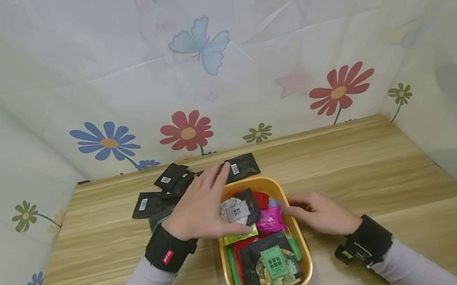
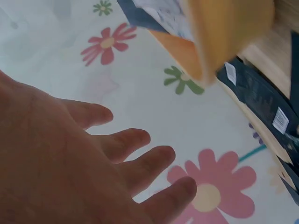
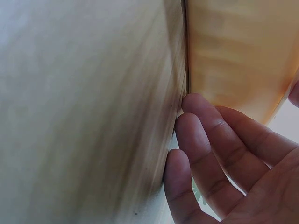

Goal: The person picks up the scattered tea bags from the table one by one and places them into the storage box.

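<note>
A yellow plastic basket on the table holds several packets. My left hand is over its far left side with fingers spread and nothing gripped, as the left wrist view also shows. Below its thumb and fingers lies a black packet with a pale round print. My right hand holds the basket's right side, thumb over the rim and fingers low against the outer wall. Nearer me in the basket sits a black packet with a green label. A pink packet lies toward the right wall.
Several black packets with barcode labels lie on the wooden table behind and left of the basket. One black packet lies just past its far rim. A flower-printed curtain stands behind the table and at both sides.
</note>
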### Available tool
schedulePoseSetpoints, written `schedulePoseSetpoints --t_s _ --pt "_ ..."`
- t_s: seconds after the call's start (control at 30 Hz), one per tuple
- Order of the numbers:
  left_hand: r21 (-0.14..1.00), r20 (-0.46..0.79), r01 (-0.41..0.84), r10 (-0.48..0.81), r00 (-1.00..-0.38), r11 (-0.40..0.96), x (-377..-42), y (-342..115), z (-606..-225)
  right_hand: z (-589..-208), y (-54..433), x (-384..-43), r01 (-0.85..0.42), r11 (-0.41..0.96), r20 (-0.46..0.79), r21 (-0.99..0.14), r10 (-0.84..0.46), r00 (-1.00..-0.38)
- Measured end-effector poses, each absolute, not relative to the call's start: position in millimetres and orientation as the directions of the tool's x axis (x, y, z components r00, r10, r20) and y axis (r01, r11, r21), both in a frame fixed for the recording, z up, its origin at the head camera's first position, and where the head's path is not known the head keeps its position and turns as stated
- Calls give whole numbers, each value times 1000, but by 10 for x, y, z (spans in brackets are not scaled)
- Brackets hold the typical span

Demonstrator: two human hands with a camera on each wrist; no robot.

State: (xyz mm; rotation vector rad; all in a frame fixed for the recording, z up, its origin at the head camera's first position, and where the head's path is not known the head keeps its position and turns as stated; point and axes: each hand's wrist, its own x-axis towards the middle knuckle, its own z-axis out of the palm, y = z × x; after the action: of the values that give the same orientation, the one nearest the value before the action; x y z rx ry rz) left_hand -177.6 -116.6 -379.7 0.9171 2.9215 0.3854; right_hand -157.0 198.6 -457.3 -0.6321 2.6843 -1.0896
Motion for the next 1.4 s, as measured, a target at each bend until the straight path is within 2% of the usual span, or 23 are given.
schedulePoseSetpoints --t_s 0.2,0.4,0.57,0.87,1.0,1.23,1.4 --pt "280 21 439 452 -892 854 -1935 -1374 -3836 -4584 1984 -1569 -319 644 -5 -696 -449 -894" --pt "333 49 235 232 -972 913 -2172 -1635 -3947 -4595 1986 -1571 -316 638 -5 -702 -449 -894" --pt "380 29 98 94 -995 920 -2372 -1841 -4102 -4607 1990 -1576 -324 635 2 -701 -453 -892" --pt "400 -11 33 41 -999 916 -2625 -2111 -4383 -4613 1994 -1572 -329 638 5 -697 -454 -891" --pt "379 -25 30 43 -999 925 -2648 -2142 -4440 -4616 1993 -1570 -321 644 -1 -694 -447 -894" --pt "277 -63 45 65 -996 960 -2712 -2169 -4503 -4611 1995 -1567 -315 647 -5 -694 -442 -897" --pt "307 -68 53 77 -995 950 -2725 -2184 -4553 -4601 1989 -1564 -321 651 -2 -688 -444 -896"
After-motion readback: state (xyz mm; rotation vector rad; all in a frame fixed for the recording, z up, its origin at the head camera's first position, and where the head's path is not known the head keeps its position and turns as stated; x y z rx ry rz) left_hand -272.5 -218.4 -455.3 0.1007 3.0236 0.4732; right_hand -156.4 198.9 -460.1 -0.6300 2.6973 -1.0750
